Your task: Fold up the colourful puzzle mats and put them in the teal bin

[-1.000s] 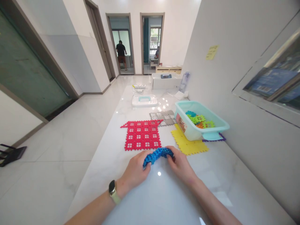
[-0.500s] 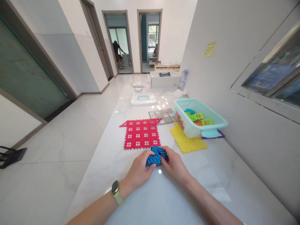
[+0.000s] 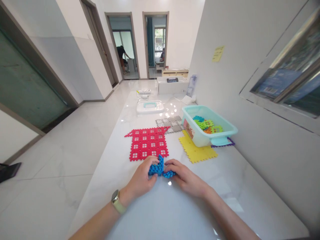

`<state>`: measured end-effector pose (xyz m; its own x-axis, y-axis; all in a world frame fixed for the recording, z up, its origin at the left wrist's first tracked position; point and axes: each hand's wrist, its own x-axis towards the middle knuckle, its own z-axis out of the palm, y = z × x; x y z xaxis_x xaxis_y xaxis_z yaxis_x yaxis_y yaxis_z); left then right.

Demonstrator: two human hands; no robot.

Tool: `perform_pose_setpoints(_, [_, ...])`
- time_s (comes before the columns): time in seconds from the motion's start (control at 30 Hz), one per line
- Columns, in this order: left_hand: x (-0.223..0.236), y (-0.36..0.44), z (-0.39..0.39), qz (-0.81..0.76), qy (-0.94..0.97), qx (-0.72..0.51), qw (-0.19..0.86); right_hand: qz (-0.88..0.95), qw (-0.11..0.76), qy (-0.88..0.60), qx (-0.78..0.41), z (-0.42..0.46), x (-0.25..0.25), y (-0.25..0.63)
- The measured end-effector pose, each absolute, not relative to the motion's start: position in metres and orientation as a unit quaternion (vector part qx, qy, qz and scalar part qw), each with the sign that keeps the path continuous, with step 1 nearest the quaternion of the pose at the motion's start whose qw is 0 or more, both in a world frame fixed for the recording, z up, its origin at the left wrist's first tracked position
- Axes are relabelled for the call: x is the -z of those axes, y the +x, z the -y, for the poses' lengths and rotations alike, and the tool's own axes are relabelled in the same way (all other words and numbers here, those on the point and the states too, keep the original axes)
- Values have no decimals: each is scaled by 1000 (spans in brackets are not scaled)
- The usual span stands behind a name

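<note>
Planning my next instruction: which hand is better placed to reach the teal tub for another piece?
Probably the right hand: it is closer to the teal tub and only rests against the blue plastic piece, while the left hand grips the piece's raised part.

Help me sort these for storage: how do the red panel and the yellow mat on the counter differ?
The red plastic panel is pierced by rows of window-shaped openings, while the yellow foam-like mat shows no openings. The red panel lies fully in view, but the yellow mat runs under the teal plastic bin. The red panel has a pointed, roof-like top edge; the yellow mat's visible outline is blockier. Both lie flat on the white marble counter and have toothed, interlocking edges.
</note>
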<state>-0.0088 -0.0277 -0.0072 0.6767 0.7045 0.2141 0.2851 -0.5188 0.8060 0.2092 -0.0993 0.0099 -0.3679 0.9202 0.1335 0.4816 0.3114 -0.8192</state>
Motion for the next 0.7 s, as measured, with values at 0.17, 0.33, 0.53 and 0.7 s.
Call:
perform_pose_setpoints(0.17, [1,-14,23,-242,840,-212,437,717,347,-490,-354,102,1,210])
perform_pose_setpoints(0.33, [-3,-13,24,-211,837,-190,468,732,323,-493,-343,102,5,211])
perform_pose_setpoints(0.53, [8,-4,32,-313,823,-244,407,703,309,-563,-305,98,1,203])
perform_pose_setpoints(0.7, [20,4,39,-379,812,-288,337,679,308,-606,-277,99,5,189])
